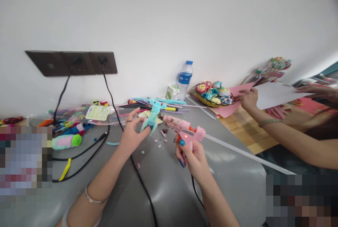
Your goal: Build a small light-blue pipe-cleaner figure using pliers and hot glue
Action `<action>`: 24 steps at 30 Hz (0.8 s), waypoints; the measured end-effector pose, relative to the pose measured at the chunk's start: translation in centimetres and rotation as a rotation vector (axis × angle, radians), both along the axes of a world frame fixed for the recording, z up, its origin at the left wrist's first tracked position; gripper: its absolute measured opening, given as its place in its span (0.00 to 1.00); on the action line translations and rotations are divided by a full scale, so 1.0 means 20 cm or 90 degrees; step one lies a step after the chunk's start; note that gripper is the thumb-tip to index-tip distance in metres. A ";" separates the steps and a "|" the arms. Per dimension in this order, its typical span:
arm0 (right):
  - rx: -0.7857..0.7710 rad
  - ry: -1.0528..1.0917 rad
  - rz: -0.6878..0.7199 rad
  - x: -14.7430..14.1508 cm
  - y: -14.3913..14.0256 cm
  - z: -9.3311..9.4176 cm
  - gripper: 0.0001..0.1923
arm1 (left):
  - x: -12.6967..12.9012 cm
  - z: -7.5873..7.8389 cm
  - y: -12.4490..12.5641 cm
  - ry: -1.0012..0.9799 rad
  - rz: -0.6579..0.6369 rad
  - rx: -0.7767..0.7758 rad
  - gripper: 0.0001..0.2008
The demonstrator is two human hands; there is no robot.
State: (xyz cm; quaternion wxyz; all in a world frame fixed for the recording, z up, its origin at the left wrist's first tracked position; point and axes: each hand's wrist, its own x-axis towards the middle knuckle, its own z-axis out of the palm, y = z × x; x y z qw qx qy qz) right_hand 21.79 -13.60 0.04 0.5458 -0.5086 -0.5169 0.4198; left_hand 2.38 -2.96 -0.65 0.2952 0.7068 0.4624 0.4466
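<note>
My left hand (134, 128) pinches a light-blue fuzzy pipe-cleaner figure (155, 111) with round ears, holding it upright above the grey table. In my right hand (194, 156) is a pink hot glue gun (191, 131), gripped by its handle, with a small orange light glowing on its side. Its nozzle end points left toward the figure, and I cannot tell whether the two touch. A long clear glue stick (248, 155) runs out of the gun's back end to the right. Small pink scraps (159, 146) lie on the table between my hands.
Black cables (139, 177) cross the table from the wall sockets (89, 63). A water bottle (185, 79), a small box (172, 92), pipe cleaners (158, 101) and a basket of paper flowers (215, 95) stand along the wall. At right, another person's hands hold white paper (277, 95).
</note>
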 end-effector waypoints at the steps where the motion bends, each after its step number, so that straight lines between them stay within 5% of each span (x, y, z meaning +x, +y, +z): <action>1: 0.000 -0.002 0.000 0.00 0.00 0.00 0.26 | 0.00 0.00 0.00 -0.005 -0.004 -0.006 0.09; 24: -0.003 -0.015 -0.001 0.00 0.01 -0.02 0.30 | 0.01 0.01 -0.01 -0.038 -0.030 -0.009 0.11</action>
